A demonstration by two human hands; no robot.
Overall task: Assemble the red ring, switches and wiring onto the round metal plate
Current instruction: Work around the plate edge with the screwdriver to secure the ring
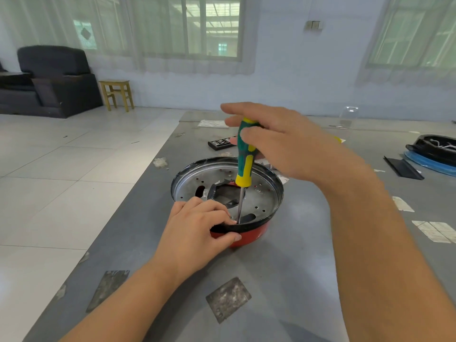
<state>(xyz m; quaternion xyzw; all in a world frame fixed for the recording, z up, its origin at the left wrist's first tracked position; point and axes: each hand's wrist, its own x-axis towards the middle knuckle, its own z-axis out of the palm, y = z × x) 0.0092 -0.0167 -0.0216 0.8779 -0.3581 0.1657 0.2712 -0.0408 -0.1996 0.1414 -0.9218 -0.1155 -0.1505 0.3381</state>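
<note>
The round metal plate (261, 196), with several holes and a dark central opening, sits inside a black rim on the red ring (249, 236) at the middle of the grey table. My left hand (197, 233) grips the near rim, fingers curled over the edge and thumb against the red side. My right hand (278, 141) holds a green and yellow screwdriver (244, 159) upright by its handle. The screwdriver's thin shaft reaches down to the plate's near edge, right beside my left fingertips. No switches or wiring are visible on the plate.
A black bit case (220, 143) lies behind the plate. At the far right are a black housing with white wires (436, 148) on a blue ring and a flat black strip (402, 167). Paper labels (434, 230) lie on the right. The table's left edge runs diagonally past the plate.
</note>
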